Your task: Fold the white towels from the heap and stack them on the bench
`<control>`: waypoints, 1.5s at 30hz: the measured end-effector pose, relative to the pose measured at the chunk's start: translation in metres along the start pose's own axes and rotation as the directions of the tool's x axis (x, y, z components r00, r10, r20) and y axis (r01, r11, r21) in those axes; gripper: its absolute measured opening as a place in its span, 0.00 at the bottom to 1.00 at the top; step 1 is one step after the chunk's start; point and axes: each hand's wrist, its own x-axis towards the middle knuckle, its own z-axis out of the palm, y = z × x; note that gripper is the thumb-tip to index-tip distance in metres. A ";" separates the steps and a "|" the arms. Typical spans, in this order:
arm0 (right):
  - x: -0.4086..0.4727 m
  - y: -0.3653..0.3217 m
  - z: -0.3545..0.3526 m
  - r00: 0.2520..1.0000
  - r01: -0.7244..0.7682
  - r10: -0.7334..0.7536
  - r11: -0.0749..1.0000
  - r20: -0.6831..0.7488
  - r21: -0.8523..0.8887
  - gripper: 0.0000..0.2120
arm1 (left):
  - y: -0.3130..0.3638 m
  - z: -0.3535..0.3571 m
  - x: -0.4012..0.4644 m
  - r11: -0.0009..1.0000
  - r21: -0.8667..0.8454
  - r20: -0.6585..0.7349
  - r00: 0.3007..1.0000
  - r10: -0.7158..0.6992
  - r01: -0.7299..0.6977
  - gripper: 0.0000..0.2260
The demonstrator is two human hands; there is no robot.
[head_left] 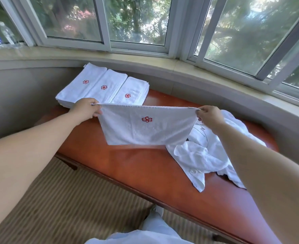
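The person holds a white terry towel with a red pinwheel emblem (146, 126) in the air above the reddish-brown wooden bench (145, 166). The left hand (86, 108) pinches the towel's upper left corner, fingers curled and closed on the cloth; the right hand (209, 116) pinches the upper right corner in the same manner, thumb and fingers pressed together on the hem. The top edge is stretched taut between the two hands, so the towel's long axis runs left to right, roughly along the length of the bench. The cloth hangs down from the fingers, emblem facing the person, and its lower edge sits just above the bench top — whether it touches cannot be told.

To the right, beneath the right forearm, lies the crumpled heap of white towels (206, 155) on the bench; the held towel's lower right corner overlaps the heap's near side in view.

At the far left end of the bench stand three stacks of folded white towels (102, 88), side by side and touching, each with the red emblem uppermost, long sides pointing away towards the pale stone window sill (145, 57).

Below the bench lies a striped beige carpet (65, 199). Clear plastic bottles (2, 35) stand on the sill at far left.
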 end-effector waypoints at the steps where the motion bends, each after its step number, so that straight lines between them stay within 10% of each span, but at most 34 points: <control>1: -0.001 0.001 0.001 1.000 0.005 -0.005 1.000 0.004 0.000 0.07 | -0.001 -0.001 -0.001 1.000 0.012 0.004 1.000 0.002 -0.002 0.06; 10: -0.066 0.083 0.067 0.932 -0.081 0.171 0.957 0.319 -0.278 0.08 | -0.098 0.049 -0.044 0.924 0.376 0.237 0.958 -0.163 0.065 0.07; 22: -0.114 0.139 0.111 0.521 -0.156 0.552 0.811 0.651 -0.564 0.04 | -0.197 0.095 -0.085 0.780 0.604 0.554 0.616 -0.560 0.165 0.05; 32: -0.042 0.130 0.121 0.820 -0.207 0.328 0.934 0.468 -0.292 0.07 | -0.177 0.084 -0.028 0.874 0.455 0.361 0.862 -0.356 0.171 0.11; 45: 0.049 0.143 0.217 0.836 -0.441 0.443 0.894 0.323 -0.084 0.11 | -0.185 0.145 0.068 0.873 0.289 0.159 0.879 -0.449 0.393 0.11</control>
